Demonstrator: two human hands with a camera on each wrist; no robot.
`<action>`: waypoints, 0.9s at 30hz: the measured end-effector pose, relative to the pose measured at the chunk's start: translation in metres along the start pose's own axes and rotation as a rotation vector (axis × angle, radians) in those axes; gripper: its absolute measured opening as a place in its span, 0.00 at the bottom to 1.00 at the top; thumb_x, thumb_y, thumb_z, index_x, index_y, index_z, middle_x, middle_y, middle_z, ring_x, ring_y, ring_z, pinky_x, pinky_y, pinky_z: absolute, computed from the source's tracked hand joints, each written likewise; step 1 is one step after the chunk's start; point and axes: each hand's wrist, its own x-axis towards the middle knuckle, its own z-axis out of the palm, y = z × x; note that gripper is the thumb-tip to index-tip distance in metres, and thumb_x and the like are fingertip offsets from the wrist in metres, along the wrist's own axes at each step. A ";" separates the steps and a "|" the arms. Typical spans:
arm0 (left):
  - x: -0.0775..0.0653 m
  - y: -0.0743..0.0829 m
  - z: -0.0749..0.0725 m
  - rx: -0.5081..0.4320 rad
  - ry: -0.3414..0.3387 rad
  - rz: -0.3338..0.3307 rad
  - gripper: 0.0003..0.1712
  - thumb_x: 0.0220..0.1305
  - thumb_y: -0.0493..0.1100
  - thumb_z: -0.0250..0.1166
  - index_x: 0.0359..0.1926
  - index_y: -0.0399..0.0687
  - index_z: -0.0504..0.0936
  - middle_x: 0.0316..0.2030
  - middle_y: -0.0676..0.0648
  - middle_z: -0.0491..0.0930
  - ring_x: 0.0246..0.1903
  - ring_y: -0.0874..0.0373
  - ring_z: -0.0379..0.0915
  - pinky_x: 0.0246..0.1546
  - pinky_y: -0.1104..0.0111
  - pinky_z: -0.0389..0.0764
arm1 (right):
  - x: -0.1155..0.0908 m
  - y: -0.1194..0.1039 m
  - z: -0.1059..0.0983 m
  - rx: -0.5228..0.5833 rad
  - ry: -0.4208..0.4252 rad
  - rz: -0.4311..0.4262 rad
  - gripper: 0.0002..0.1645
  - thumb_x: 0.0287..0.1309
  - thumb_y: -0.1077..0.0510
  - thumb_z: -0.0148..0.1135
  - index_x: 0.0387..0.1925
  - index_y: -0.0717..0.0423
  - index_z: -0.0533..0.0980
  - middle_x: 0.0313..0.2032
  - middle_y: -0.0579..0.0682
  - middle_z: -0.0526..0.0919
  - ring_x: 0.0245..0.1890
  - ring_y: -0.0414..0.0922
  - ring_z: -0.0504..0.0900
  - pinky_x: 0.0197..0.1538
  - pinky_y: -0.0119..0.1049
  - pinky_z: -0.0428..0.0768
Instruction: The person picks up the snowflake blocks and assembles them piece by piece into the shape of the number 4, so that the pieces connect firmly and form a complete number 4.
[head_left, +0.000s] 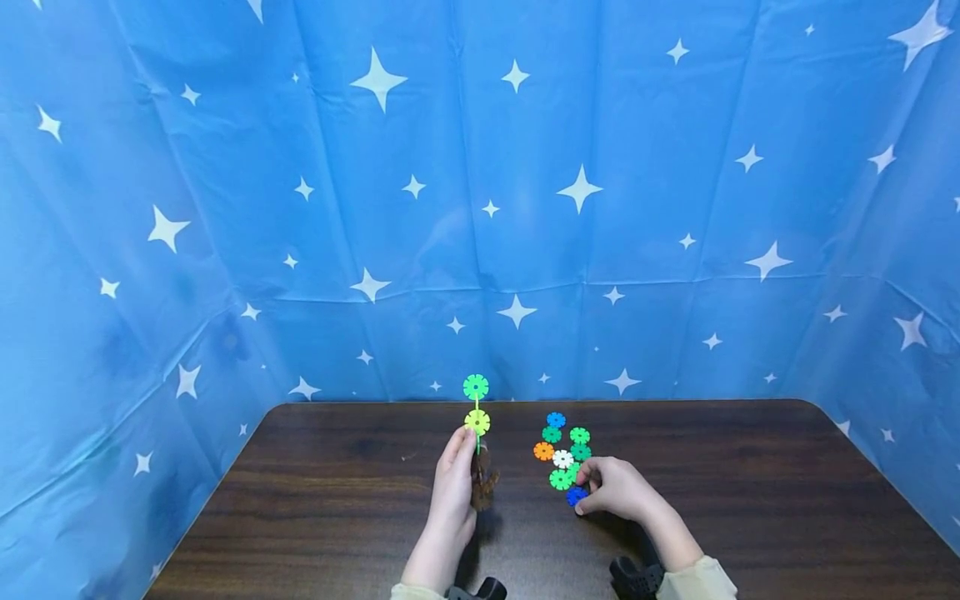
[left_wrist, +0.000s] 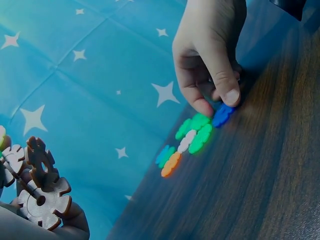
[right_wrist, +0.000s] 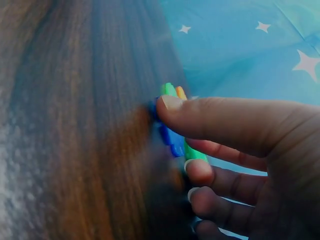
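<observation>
My left hand [head_left: 452,487] grips a joined build of notched plastic discs, raised over the table. At its top is a green disc [head_left: 476,387], below it a yellow disc [head_left: 477,422], and lower down several brown discs [left_wrist: 44,202], partly hidden by the fingers. On the table to the right, my right hand [head_left: 618,487] has thumb and index finger at opposite edges of a dark blue disc [head_left: 576,497], pinching it. The index fingertip is right beside a green disc [left_wrist: 201,138] in the left wrist view.
Several loose discs lie flat in a cluster ahead of the right hand, among them a white disc [head_left: 562,459], an orange disc [head_left: 543,451] and a lighter blue disc [head_left: 556,420]. Behind the dark wooden table [head_left: 712,467] hangs a blue star-patterned curtain [head_left: 525,250].
</observation>
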 end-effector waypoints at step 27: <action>-0.004 -0.004 0.002 0.033 -0.013 0.025 0.25 0.77 0.51 0.47 0.61 0.35 0.68 0.40 0.51 0.70 0.43 0.59 0.65 0.49 0.62 0.67 | 0.007 -0.032 -0.001 0.349 0.077 -0.074 0.10 0.58 0.65 0.65 0.41 0.66 0.79 0.29 0.52 0.80 0.23 0.45 0.79 0.30 0.45 0.83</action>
